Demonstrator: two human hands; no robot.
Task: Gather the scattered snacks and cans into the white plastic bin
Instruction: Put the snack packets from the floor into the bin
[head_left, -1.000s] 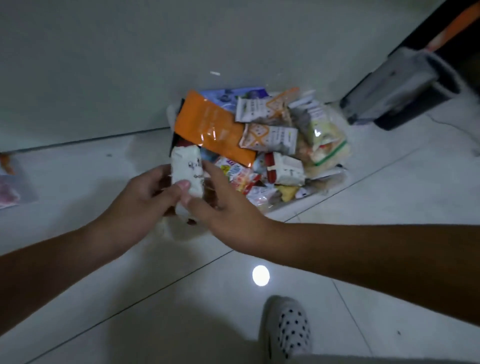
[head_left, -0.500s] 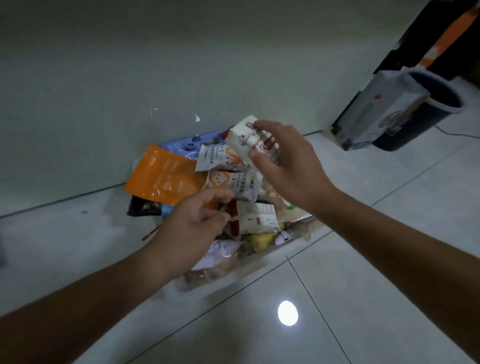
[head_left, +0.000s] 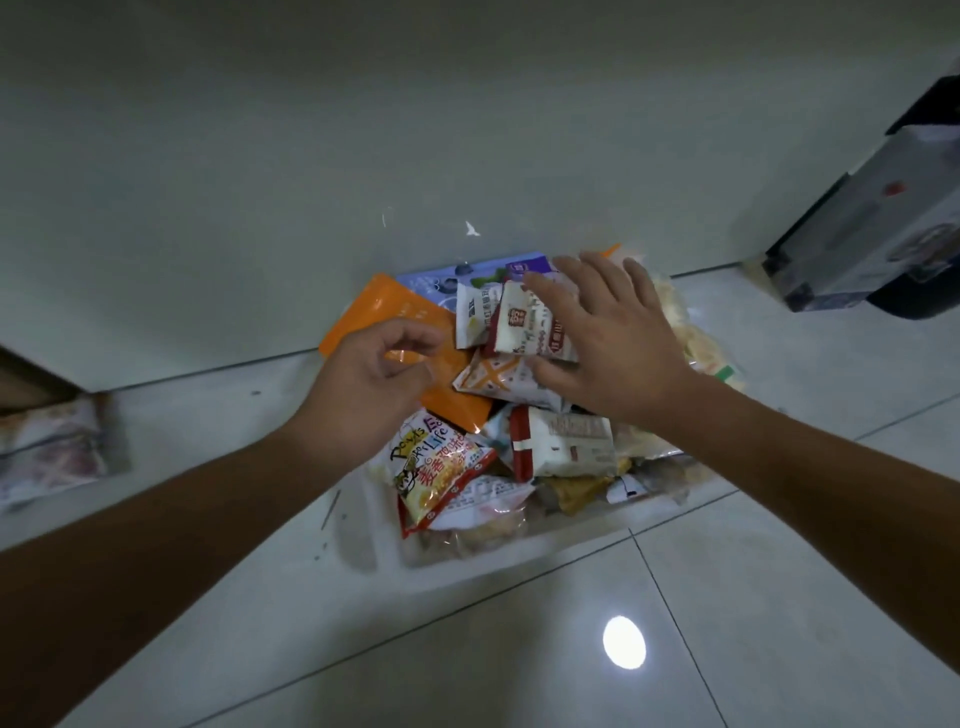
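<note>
The white plastic bin (head_left: 519, 553) has its far side hidden under heaped snacks (head_left: 563, 441). Right of the bin a grey box (head_left: 878, 234) is cut off by the frame; left of it lies a blurred packet (head_left: 52, 447). Over the bin the right hand (head_left: 608, 338) presses flat, fingers spread, on a red-and-white packet (head_left: 522, 327); the left hand (head_left: 374, 387) hangs loosely curled, empty. A yellow bag (head_left: 436, 467) inside reads "Life".

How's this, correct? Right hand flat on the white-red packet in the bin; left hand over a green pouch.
No. The pouch under the left hand is orange, not green; the head view shows it. The rest holds: right hand flat on the white-red packet in the bin.
</note>
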